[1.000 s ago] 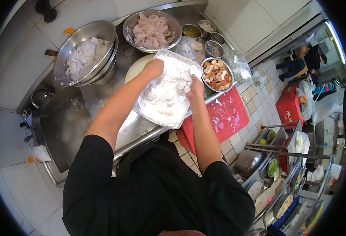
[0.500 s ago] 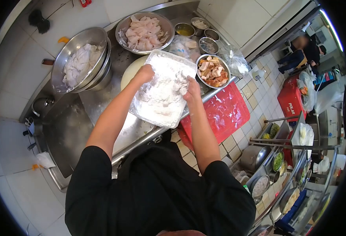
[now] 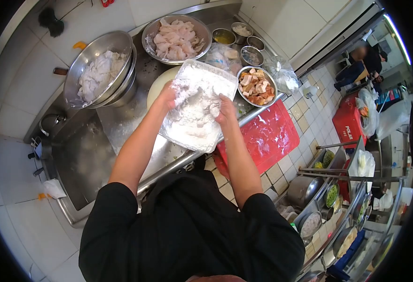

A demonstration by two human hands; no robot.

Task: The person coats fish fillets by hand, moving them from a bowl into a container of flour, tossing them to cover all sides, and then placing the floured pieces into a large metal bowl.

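Note:
A translucent rectangular tub point(image 3: 231, 83) of white flour point(image 3: 198, 126) sits tilted in front of me, over the sink counter's front edge. My left hand point(image 3: 169, 95) reaches into the flour from the left side, its flour-caked fingers stretched out. On the right, my right hand point(image 3: 226, 111) has its fingers closed on a flour-coated lump point(image 3: 213, 107); what lies under the coating is hidden. Behind the tub stands a metal bowl of pale raw meat slices point(image 3: 178, 38). A pale round container point(image 3: 157, 87) is partly covered by the tub.
Stacked metal bowls with a floured mass point(image 3: 102, 73) stand at left, beside the sink point(image 3: 82, 160). Right of the tub is a bowl of browned chunks point(image 3: 257, 88); small metal cups point(image 3: 224, 36) sit behind. A red lid point(image 3: 267, 136) lies low at right. Another person point(image 3: 368, 61) is far off.
My left hand has moved down and its fingers have opened out into the flour. The right hand has shifted slightly left and down with the floured lump.

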